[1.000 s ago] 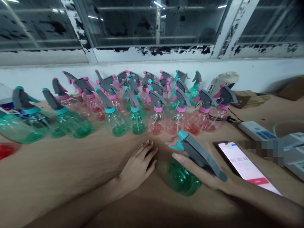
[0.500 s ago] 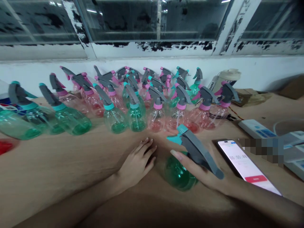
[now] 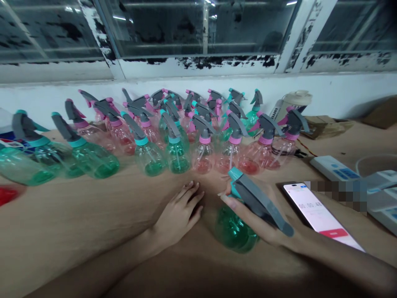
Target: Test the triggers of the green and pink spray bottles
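My right hand (image 3: 263, 225) is wrapped around the neck of a green spray bottle (image 3: 235, 229), just under its grey head. The thumb lies along the near side, and the fingers behind are mostly hidden. The turquoise trigger (image 3: 236, 189) is partly covered by a fingertip and sits close to the neck. The bottle stands on the wooden table (image 3: 93, 215), its head slanting down toward my wrist. To its left my left hand (image 3: 178, 211) rests palm down on the table, fingers stretched out, holding nothing.
Several green spray bottles (image 3: 178, 159) and pink spray bottles (image 3: 203, 161) stand in rows toward the wall. At the right lie a phone (image 3: 321, 215) showing a timer and a white power strip (image 3: 335, 167). A cup (image 3: 294, 99) stands at the back right.
The turquoise trigger, which stuck out to the left, is now pulled in toward the bottle's neck by my right hand's fingers. My left hand has stayed in place.
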`<state>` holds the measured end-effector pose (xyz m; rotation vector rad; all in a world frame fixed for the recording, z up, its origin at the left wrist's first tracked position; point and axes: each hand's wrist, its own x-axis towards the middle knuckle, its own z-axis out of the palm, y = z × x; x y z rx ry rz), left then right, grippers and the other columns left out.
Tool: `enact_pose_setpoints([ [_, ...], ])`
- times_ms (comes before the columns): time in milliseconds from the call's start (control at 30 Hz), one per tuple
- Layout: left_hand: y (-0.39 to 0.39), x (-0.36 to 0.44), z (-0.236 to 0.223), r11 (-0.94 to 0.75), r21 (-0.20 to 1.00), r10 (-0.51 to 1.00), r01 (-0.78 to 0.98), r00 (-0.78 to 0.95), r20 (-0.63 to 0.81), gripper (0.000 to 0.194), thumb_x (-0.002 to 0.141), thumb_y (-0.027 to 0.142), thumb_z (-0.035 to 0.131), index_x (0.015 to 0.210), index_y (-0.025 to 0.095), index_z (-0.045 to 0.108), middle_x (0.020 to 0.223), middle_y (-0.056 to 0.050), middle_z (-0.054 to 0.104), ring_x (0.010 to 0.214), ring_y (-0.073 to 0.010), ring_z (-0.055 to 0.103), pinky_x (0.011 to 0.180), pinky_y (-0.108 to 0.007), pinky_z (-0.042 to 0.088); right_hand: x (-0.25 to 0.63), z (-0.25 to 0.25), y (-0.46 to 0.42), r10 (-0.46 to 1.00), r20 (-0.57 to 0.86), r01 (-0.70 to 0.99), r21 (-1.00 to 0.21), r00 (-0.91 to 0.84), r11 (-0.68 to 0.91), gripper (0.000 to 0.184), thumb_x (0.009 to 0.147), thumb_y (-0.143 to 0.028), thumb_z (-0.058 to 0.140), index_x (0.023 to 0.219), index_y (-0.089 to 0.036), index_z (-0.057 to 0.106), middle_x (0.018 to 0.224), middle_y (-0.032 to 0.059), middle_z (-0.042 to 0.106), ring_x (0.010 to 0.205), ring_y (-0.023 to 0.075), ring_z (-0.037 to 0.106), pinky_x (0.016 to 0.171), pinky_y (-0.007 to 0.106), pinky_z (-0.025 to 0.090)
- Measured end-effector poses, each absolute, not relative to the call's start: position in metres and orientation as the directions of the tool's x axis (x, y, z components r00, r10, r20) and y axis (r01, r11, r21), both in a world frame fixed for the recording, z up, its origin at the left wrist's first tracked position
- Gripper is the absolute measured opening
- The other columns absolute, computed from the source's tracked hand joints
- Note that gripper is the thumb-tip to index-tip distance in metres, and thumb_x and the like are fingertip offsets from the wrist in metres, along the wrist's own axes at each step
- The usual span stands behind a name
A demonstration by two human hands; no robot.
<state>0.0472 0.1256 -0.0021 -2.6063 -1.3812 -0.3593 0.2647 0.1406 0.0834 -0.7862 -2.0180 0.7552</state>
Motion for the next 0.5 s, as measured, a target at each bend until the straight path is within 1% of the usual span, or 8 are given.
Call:
enact_pose_setpoints([
  [67, 0.1255, 0.0473, -0.0014, -0.562, -0.032, 0.788, 0.826, 0.547, 0.281, 0.032, 0.093, 0.023, 0.041, 0.119, 0.012, 0.056, 0.131, -0.012, 0.052, 0.129, -0.0275, 0.038, 0.103, -0.046, 0.038, 0.2647, 0.0842, 0.1402, 0.751, 0.459, 0.257, -0.743, -0.475, 0.617, 0.005, 0.082, -0.025, 0.053, 0.083, -0.022, 0.057, 0.071, -0.001, 0.063, 0.064, 0.0139, 0.063, 0.059, 0.027, 0.051],
  [100, 0.1254, 0.0474, -0.0011, -0.563, -0.029, 0.79, 0.826, 0.548, 0.275, 0.033, 0.093, 0.023, 0.041, 0.12, 0.012, 0.055, 0.131, -0.012, 0.052, 0.129, -0.0275, 0.038, 0.103, -0.046, 0.038, 0.2646, 0.0847, 0.14, 0.747, 0.463, 0.25, -0.743, -0.477, 0.621, 0.006, 0.082, -0.026, 0.053, 0.086, -0.022, 0.057, 0.075, 0.0001, 0.064, 0.067, 0.0149, 0.064, 0.062, 0.028, 0.052],
  [200, 0.1252, 0.0476, -0.0007, -0.56, -0.03, 0.794, 0.828, 0.546, 0.268, 0.035, 0.093, 0.021, 0.041, 0.124, 0.011, 0.052, 0.132, -0.012, 0.051, 0.13, -0.0273, 0.036, 0.104, -0.046, 0.038, 0.2643, 0.0853, 0.1392, 0.734, 0.489, 0.226, -0.738, -0.471, 0.636, 0.018, 0.08, -0.025, 0.055, 0.098, -0.025, 0.058, 0.09, 0.0029, 0.067, 0.084, 0.0193, 0.066, 0.074, 0.032, 0.055],
  [300, 0.1251, 0.0475, -0.0021, -0.559, -0.047, 0.787, 0.828, 0.548, 0.285, 0.037, 0.093, 0.022, 0.041, 0.127, 0.009, 0.049, 0.133, -0.013, 0.05, 0.131, -0.027, 0.036, 0.104, -0.045, 0.037, 0.264, 0.0845, 0.1379, 0.736, 0.506, 0.223, -0.734, -0.45, 0.641, 0.029, 0.079, -0.024, 0.056, 0.108, -0.025, 0.057, 0.102, 0.0033, 0.067, 0.094, 0.0217, 0.065, 0.084, 0.035, 0.054],
  [333, 0.125, 0.0474, -0.0028, -0.559, -0.049, 0.786, 0.828, 0.547, 0.288, 0.037, 0.093, 0.023, 0.041, 0.126, 0.009, 0.049, 0.133, -0.013, 0.05, 0.131, -0.0269, 0.036, 0.104, -0.045, 0.037, 0.2639, 0.0841, 0.1375, 0.737, 0.513, 0.23, -0.729, -0.44, 0.645, 0.029, 0.079, -0.023, 0.056, 0.108, -0.025, 0.057, 0.102, 0.0032, 0.068, 0.094, 0.0216, 0.065, 0.084, 0.035, 0.054],
  [433, 0.1252, 0.0469, -0.0046, -0.557, -0.048, 0.788, 0.829, 0.546, 0.286, 0.036, 0.093, 0.023, 0.041, 0.126, 0.01, 0.05, 0.133, -0.013, 0.05, 0.13, -0.0268, 0.036, 0.104, -0.045, 0.037, 0.2631, 0.0829, 0.1373, 0.727, 0.547, 0.259, -0.695, -0.414, 0.671, 0.023, 0.078, -0.022, 0.057, 0.101, -0.024, 0.06, 0.09, 0.0029, 0.068, 0.087, 0.0208, 0.066, 0.076, 0.033, 0.056],
  [500, 0.1254, 0.0467, -0.0054, -0.556, -0.054, 0.787, 0.829, 0.547, 0.286, 0.037, 0.093, 0.023, 0.041, 0.126, 0.01, 0.05, 0.134, -0.013, 0.049, 0.131, -0.0267, 0.036, 0.105, -0.044, 0.037, 0.2622, 0.0822, 0.1377, 0.713, 0.575, 0.278, -0.665, -0.403, 0.693, 0.023, 0.077, -0.022, 0.059, 0.1, -0.024, 0.06, 0.091, 0.0034, 0.067, 0.09, 0.0213, 0.065, 0.078, 0.034, 0.055],
])
